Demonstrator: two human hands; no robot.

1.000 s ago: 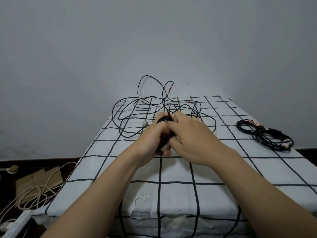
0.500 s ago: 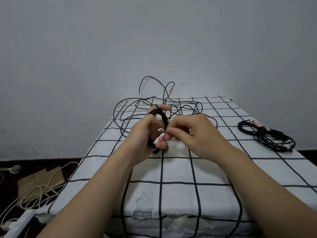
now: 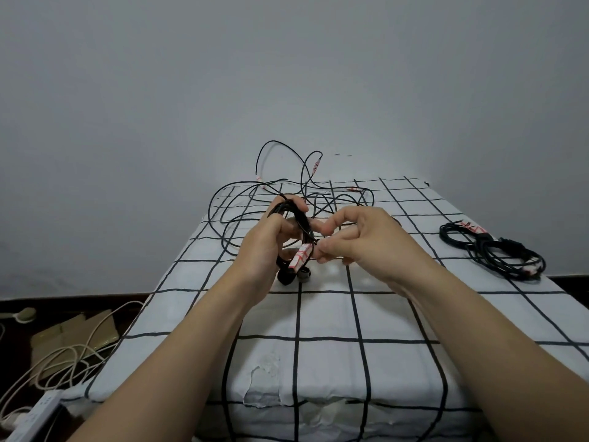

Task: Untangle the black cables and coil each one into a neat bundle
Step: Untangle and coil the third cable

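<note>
My left hand [image 3: 267,244] grips a small coil of black cable [image 3: 294,218] held upright above the checked table [image 3: 328,314]. A white tag with red marks [image 3: 300,257] hangs from the coil. My right hand [image 3: 360,237] pinches the cable end right beside that tag. Behind the hands lies a loose tangle of black cables [image 3: 251,202], with loops rising against the wall. A finished black bundle [image 3: 490,252] rests on the table at the right.
The table has a white cloth with black grid lines and stands against a grey wall. On the floor at the left lie beige cords [image 3: 60,355], flat cardboard [image 3: 73,333] and a white power strip [image 3: 35,413].
My hands have lifted the coil off the table and parted a little. The white tag has come into view, and my right hand now pinches the cable beside it.
</note>
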